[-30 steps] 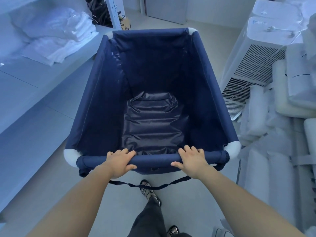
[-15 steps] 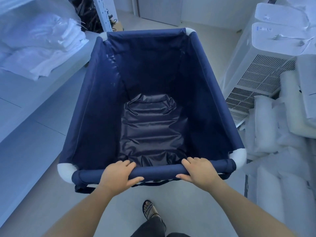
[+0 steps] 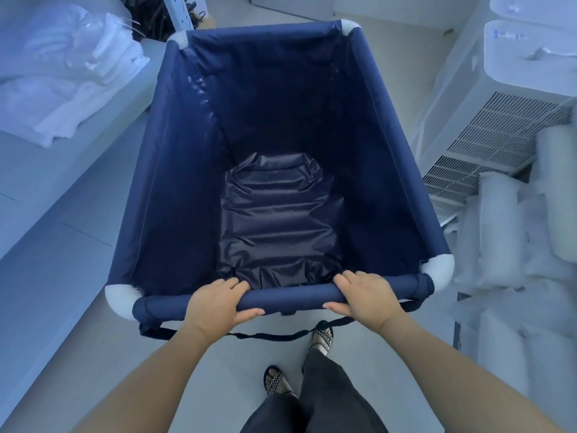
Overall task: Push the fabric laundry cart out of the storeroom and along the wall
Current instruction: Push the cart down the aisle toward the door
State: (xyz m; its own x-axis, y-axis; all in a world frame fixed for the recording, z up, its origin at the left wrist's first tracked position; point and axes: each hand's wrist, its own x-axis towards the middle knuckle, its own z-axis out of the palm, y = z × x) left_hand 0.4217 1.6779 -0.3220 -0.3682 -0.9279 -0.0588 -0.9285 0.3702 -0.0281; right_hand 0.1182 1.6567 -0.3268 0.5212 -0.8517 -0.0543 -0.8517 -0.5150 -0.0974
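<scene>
Both hands, left hand [image 3: 215,303] & right hand [image 3: 365,296], wrapped on near rail [image 3: 290,300] of cart [image 3: 175,157], its long axis running straight ahead.

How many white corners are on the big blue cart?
4 white corner caps on the cart rim: far left, far right, near left, near right. None seem hidden.

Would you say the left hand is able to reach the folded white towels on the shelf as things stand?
Probably yes: the left hand would first have to release the cart rail, but the towels lie open on its side, nothing between.
</scene>
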